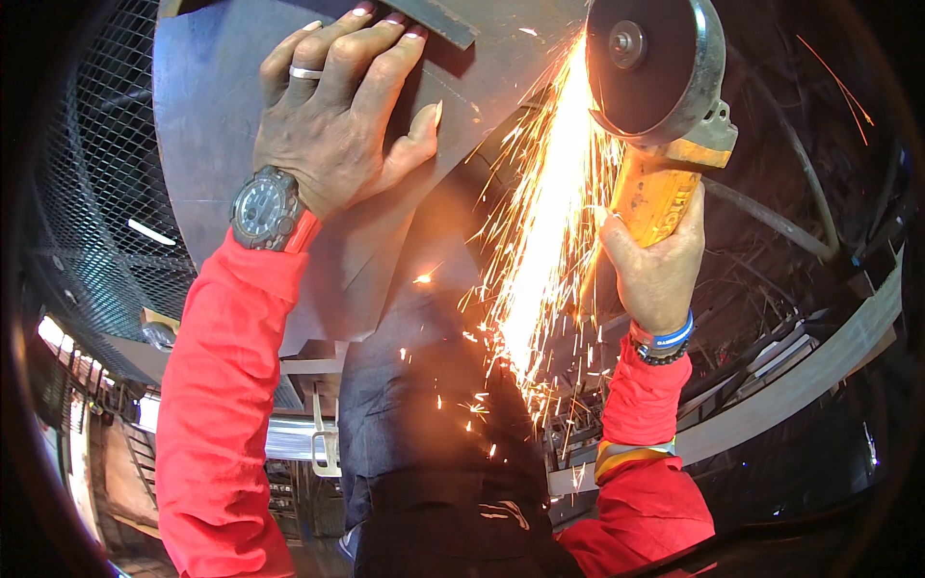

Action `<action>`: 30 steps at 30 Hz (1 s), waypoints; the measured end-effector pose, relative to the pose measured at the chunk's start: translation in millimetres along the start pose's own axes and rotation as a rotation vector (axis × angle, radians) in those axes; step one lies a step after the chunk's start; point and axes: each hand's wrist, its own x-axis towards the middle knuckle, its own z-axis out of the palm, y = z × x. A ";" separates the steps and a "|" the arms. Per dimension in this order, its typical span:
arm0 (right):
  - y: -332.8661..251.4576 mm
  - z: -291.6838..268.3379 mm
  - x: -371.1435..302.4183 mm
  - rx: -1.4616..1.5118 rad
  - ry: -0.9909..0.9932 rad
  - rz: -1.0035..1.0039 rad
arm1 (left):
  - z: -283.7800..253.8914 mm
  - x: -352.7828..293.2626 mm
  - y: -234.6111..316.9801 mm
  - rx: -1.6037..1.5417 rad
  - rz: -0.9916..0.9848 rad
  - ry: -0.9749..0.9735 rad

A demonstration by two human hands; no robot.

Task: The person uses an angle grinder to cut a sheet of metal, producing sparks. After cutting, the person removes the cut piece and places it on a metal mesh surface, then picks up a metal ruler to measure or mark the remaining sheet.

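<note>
My right hand (660,265) is wrapped round the yellow body of an angle grinder (655,188). Its dark disc (631,82) sits under a metal guard (711,67) and meets the edge of a grey metal sheet (217,125). From that contact a bright stream of sparks (549,241) pours down toward my dark trousers. My left hand (342,111) lies on the sheet with its fingers stretched forward. Those fingertips reach a dark metal bar (434,19) lying on the sheet. A ring and a black watch are on my left hand and wrist.
Wire mesh (96,183) stands at the left. A long curved-looking metal strip (800,371) runs along the right, with metal bars and pipes (771,217) behind it. A pale metal bracket (325,438) shows below the sheet. Sparks land around my legs (405,405).
</note>
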 end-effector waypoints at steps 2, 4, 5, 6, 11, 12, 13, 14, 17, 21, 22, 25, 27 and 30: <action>-1.5 1.6 2.1 0.002 -0.001 -0.002 | -0.3 -1.1 -1.3 0.013 0.002 0.004; -4.5 2.6 4.0 -0.017 0.001 -0.004 | 2.2 -2.7 -3.2 0.006 0.006 0.015; -4.2 2.5 4.5 -0.032 -0.006 -0.013 | 2.6 -3.1 -3.2 0.005 0.004 0.015; -3.8 1.4 4.6 -0.047 -0.012 -0.019 | 2.1 -3.0 -3.3 0.004 0.004 0.014; 1.3 -2.6 -1.0 -0.054 -0.028 -0.014 | 0.3 -1.7 -3.2 0.012 0.008 0.003; 3.8 -3.1 -3.1 -0.046 -0.029 -0.005 | 0.8 -1.9 -2.9 0.020 0.010 0.002; 5.5 -3.3 -5.1 -0.038 -0.030 0.004 | 1.3 -1.6 -2.9 0.028 0.012 0.002; 5.9 -3.4 -6.7 -0.043 -0.029 0.016 | 1.6 -0.6 -3.0 0.030 0.017 0.008; 7.2 -4.5 -10.3 -0.057 -0.039 0.037 | 0.7 0.8 -2.3 0.036 0.021 0.013; 15.7 -5.2 -15.2 -0.093 -0.037 -0.008 | -0.5 2.0 -1.6 0.037 0.022 0.003; 17.3 -5.7 -15.5 -0.105 -0.036 -0.029 | -1.7 2.6 -1.1 0.042 0.020 0.002; 15.6 -3.5 -16.9 -0.072 -0.037 0.006 | -0.3 2.2 -1.6 0.040 0.029 0.010; 17.9 -3.4 -17.3 -0.059 -0.040 0.012 | -0.2 1.5 -1.3 0.039 0.029 0.001; 20.3 -3.0 -18.3 -0.076 -0.039 0.005 | -0.6 1.6 -1.2 0.030 0.032 0.000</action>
